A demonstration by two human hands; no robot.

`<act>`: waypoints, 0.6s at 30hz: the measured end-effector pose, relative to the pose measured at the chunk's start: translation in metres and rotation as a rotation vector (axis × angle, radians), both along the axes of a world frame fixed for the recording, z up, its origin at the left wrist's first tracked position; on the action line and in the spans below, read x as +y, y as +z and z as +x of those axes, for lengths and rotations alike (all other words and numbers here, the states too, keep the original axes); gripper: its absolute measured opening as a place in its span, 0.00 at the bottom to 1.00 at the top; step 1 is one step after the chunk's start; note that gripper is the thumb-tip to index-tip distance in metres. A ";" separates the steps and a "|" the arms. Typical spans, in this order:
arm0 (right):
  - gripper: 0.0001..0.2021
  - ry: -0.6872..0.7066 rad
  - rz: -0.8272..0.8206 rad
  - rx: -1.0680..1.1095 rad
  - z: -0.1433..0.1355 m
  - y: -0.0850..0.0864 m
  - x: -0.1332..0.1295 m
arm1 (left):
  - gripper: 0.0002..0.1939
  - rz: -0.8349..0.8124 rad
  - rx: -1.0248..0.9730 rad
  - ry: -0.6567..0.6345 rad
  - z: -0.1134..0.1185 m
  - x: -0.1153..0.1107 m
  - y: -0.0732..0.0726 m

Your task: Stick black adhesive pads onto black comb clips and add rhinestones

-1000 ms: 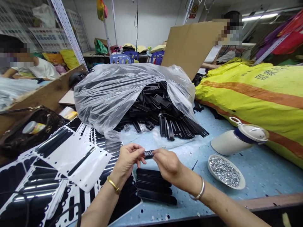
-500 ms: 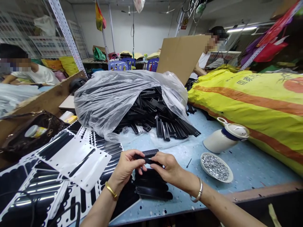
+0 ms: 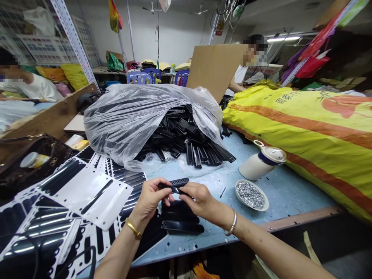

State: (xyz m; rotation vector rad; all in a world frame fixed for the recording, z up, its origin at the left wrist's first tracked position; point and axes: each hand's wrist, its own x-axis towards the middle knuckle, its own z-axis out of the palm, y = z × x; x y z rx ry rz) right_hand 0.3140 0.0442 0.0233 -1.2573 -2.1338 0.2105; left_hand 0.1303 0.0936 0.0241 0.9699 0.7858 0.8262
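My left hand, with a gold bracelet at the wrist, pinches the left end of a black strip. The strip's right end is between the fingers of my right hand, which has a silver bracelet. A black textured piece lies just behind the strip, at my fingertips; its ends are partly hidden. Below my hands, several glossy black strips lie stacked on the blue table. Black-and-white sheets of strips spread out to the left.
A clear plastic bag spills black pieces behind my hands. To the right stand a bowl of small metal parts, a white jar and a yellow sack. A brown handbag is left. Two people are farther back.
The view has shifted, so the scene sits a little farther left. The strip between my hands has tilted and now shows a shiny face. Both hands keep their hold.
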 end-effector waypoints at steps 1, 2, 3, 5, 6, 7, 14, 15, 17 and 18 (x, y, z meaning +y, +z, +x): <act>0.05 -0.013 -0.021 0.015 0.002 0.001 -0.001 | 0.19 0.005 0.027 -0.013 -0.001 0.000 0.001; 0.05 -0.024 -0.040 0.022 0.005 0.002 -0.002 | 0.21 0.008 0.071 -0.019 -0.003 0.001 0.001; 0.05 -0.033 -0.053 0.021 0.011 0.003 -0.003 | 0.23 0.011 0.130 -0.013 -0.006 0.003 0.000; 0.05 -0.058 -0.060 0.007 0.027 0.003 -0.001 | 0.27 0.036 0.258 0.051 -0.015 0.010 -0.006; 0.05 -0.081 -0.063 0.003 0.036 0.002 0.002 | 0.27 0.066 0.315 0.102 -0.020 0.014 -0.010; 0.05 -0.113 -0.068 0.006 0.045 0.000 0.006 | 0.27 0.111 0.365 0.151 -0.024 0.019 -0.016; 0.05 -0.219 -0.240 -0.028 0.052 -0.024 0.059 | 0.17 0.403 0.690 0.110 -0.021 0.037 -0.057; 0.06 -0.198 -0.265 -0.042 0.046 -0.028 0.062 | 0.15 0.416 0.695 0.086 -0.018 0.038 -0.060; 0.06 -0.152 -0.309 -0.073 0.038 -0.035 0.061 | 0.10 0.421 0.686 0.053 -0.016 0.039 -0.065; 0.06 -0.126 -0.322 -0.083 0.036 -0.037 0.057 | 0.08 0.414 0.682 0.042 -0.016 0.039 -0.067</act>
